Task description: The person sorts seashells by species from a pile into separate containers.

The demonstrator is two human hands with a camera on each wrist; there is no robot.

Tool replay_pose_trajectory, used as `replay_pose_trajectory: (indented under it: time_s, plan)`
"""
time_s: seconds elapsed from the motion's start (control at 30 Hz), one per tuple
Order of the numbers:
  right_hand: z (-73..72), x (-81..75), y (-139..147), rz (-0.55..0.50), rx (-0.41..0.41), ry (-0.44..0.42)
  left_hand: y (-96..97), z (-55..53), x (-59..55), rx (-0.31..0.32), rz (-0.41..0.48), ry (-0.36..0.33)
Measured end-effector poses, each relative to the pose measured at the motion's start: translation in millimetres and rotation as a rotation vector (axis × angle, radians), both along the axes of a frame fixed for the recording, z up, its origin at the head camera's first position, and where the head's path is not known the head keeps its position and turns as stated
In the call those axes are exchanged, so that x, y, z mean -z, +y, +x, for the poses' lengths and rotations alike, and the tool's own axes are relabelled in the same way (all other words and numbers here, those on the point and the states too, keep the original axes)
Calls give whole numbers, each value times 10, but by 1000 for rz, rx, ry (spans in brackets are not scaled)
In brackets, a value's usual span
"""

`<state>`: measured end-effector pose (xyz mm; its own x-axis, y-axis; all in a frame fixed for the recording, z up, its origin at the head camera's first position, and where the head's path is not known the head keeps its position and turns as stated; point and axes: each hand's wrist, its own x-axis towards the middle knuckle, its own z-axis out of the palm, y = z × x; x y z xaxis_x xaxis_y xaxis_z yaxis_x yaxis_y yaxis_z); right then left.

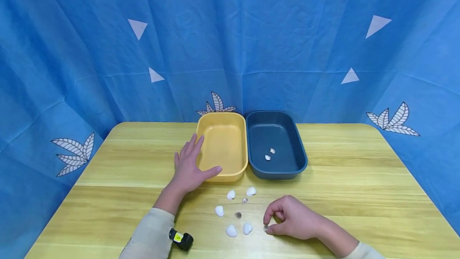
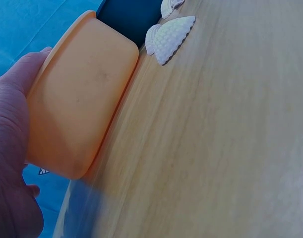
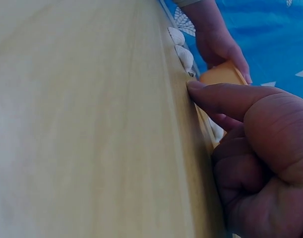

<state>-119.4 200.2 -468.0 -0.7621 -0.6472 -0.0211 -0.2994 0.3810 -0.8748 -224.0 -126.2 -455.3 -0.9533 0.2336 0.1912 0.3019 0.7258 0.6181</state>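
My right hand [image 1: 296,219] pinches a small greyish seashell [image 1: 266,228] between thumb and index finger, low over the table; in the right wrist view the fingertips mostly hide it. My left hand [image 1: 188,173] rests spread along the left side of a yellow tray [image 1: 223,177], its thumb over the front rim and its fingers fairly straight. Between the hands lie several white seashells [image 1: 231,231] and two small darker ones [image 1: 238,215], [image 1: 244,200]. Two small shells [image 1: 267,157] sit inside the dark blue tray [image 1: 276,176].
The two trays stand side by side at the back of the wooden table [image 1: 359,179]. Behind it hangs a blue curtain [image 1: 287,51] with leaf and triangle prints. A black strap device [image 1: 183,241] is on the left wrist.
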Motion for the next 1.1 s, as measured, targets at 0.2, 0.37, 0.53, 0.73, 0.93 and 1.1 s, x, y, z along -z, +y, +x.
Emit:
replay_pose_trajectory:
  time_s: [0.2, 0.37, 0.53, 0.73, 0.93, 1.1]
  plan:
    - [17, -31, 4, -15, 32, -51, -1, 0, 20, -10, -8, -7]
    - [-4, -156, 28, -29, 54, 4, -5, 3, 22, -6, -5, -5]
    - [-107, -360, 51, -45, 74, 81, -7, -8, 22, -8, -2, -1]
    - [-303, -625, 88, -61, 112, 151, -3, -8, 8, -8, 3, -4]
    - [-545, -833, 160, -56, 202, 203, -1, -6, 9, -3, 14, -2]
    - [-740, -893, 229, -68, 284, 213, -1, -4, 12, -7, 14, -8]
